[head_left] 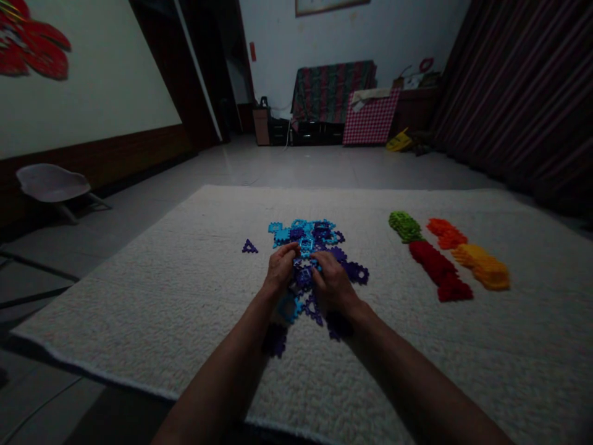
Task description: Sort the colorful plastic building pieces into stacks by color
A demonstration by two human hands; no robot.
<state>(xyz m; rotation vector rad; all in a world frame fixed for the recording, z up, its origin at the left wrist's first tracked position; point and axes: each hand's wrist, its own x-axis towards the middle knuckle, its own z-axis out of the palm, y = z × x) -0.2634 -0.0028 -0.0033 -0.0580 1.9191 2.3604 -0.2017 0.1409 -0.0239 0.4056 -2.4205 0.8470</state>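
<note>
My left hand (pixel 279 267) and my right hand (pixel 331 278) are close together over a loose pile of flat toothed plastic building pieces, light blue and purple. Fingers of both hands are curled in a pinch. A bit of light blue shows at the right fingertips; what the left fingertips hold is too small to make out. Just beyond them lies a light blue square piece (pixel 306 243). Between the wrists are a light blue piece (pixel 290 307) and a purple triangular piece (pixel 312 311). A dark purple piece (pixel 277 340) is partly behind my left forearm.
A lone purple triangle (pixel 249 246) lies left of the pile on the pale rug (pixel 185 266). To the right are heaps of green (pixel 405 226), orange (pixel 445 233), red (pixel 438 269) and yellow pieces (pixel 482 266). A small chair (pixel 54 183) stands at the left.
</note>
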